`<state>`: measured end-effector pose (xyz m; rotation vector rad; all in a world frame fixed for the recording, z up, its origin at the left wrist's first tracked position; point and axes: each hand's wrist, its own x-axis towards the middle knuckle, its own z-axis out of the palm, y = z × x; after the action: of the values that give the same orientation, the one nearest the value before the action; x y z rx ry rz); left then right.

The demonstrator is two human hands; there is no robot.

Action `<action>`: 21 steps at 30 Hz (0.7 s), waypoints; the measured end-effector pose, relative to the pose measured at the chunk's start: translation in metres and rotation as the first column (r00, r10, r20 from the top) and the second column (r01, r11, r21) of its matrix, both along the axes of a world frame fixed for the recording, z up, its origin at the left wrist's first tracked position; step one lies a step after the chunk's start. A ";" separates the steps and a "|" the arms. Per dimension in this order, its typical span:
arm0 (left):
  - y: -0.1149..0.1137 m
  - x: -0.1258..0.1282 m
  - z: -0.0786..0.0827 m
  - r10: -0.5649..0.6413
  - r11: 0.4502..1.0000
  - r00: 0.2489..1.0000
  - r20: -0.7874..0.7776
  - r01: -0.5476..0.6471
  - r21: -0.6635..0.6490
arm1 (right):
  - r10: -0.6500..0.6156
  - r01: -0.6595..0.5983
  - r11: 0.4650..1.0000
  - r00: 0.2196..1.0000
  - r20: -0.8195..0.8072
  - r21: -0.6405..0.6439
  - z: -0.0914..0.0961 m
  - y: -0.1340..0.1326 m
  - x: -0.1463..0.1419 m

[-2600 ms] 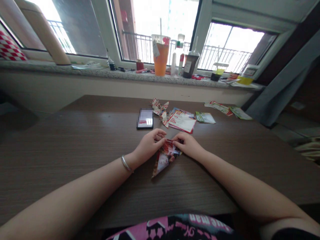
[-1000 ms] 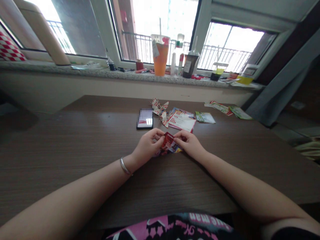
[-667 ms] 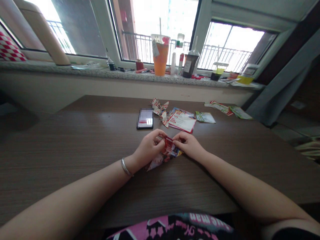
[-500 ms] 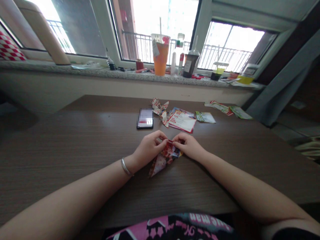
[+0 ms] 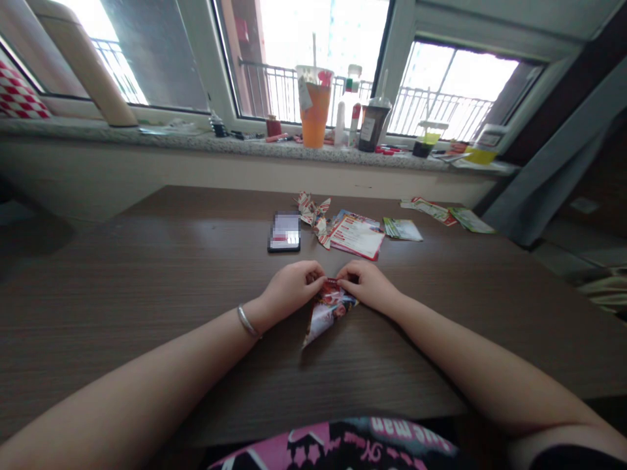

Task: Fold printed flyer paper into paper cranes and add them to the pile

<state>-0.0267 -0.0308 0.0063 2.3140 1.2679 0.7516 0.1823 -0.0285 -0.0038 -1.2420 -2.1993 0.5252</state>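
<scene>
Between my hands is a folded piece of colourful printed paper (image 5: 329,314), its narrow point hanging down toward me. My left hand (image 5: 295,286) pinches its upper left edge between thumb and curled fingers. At the upper right edge, my right hand (image 5: 368,284) pinches it the same way. Just beyond my hands lie a phone (image 5: 285,232) with a lit, blurred screen, some folded paper shapes (image 5: 316,217) with red stripes, and a stack of printed sheets (image 5: 358,236) edged in red.
Small green-and-white cards (image 5: 402,229) and more paper strips (image 5: 435,212) lie at the table's back right. On the windowsill (image 5: 264,145) stand a tall orange drink (image 5: 314,111), a dark drink cup (image 5: 373,127), bottles and small items.
My left hand's fingers have curled in slightly. The paper's lower point has shifted a little to the right and the paper looks narrower.
</scene>
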 end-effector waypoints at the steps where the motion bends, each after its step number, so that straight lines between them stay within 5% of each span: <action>1: 0.001 0.000 0.000 -0.009 1.000 1.000 -0.014 0.009 0.022 | 0.006 -0.006 1.000 1.000 0.015 0.016 0.000 0.001 0.000; 13: 0.005 -0.001 -0.005 0.057 0.997 0.998 -0.037 -0.059 -0.048 | 0.019 -0.025 0.983 0.999 0.035 0.181 0.001 -0.002 0.000; 21: 0.015 -0.007 -0.002 0.208 0.978 0.974 -0.094 -0.210 -0.011 | 0.200 -0.230 0.940 0.970 0.140 0.253 0.013 -0.018 0.000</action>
<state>-0.0342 -0.0157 0.0043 2.2450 1.5716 0.6999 0.1819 -0.0463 0.0091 -0.9136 -2.4225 0.2322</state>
